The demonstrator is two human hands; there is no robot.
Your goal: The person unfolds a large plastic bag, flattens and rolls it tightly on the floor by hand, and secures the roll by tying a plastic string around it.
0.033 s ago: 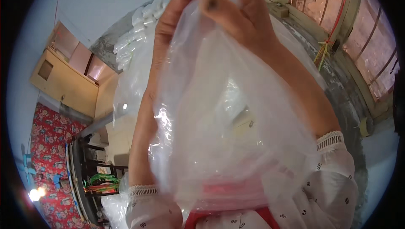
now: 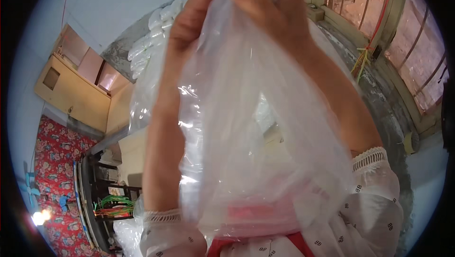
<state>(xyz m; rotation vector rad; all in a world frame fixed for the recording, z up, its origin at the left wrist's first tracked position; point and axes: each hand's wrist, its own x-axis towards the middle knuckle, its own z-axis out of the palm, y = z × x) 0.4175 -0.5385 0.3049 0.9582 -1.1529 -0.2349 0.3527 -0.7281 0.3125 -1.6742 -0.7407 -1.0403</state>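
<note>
A large clear plastic bag hangs in front of me from both raised hands. My left hand grips its gathered top from the left, fingers bent round the film. At the top edge, my right hand is closed on the same bunched part, its dark-tipped thumb pointing left. The uppermost fingers of both hands run out of the picture. Through the cloudy film I dimly see a pale surface and a shiny, crumpled clear piece. Near my body the bag's lower end lies over something red or pink.
Filled white plastic packs are stacked behind my left arm. Green and orange ties hang on a dark rack at lower left, near a red floral cloth. A tape roll sits at right, below the barred window.
Both hands have risen slightly, carrying the bag's gathered top upward. The bag's left side has swung a little to the right and its film hangs in longer folds.
</note>
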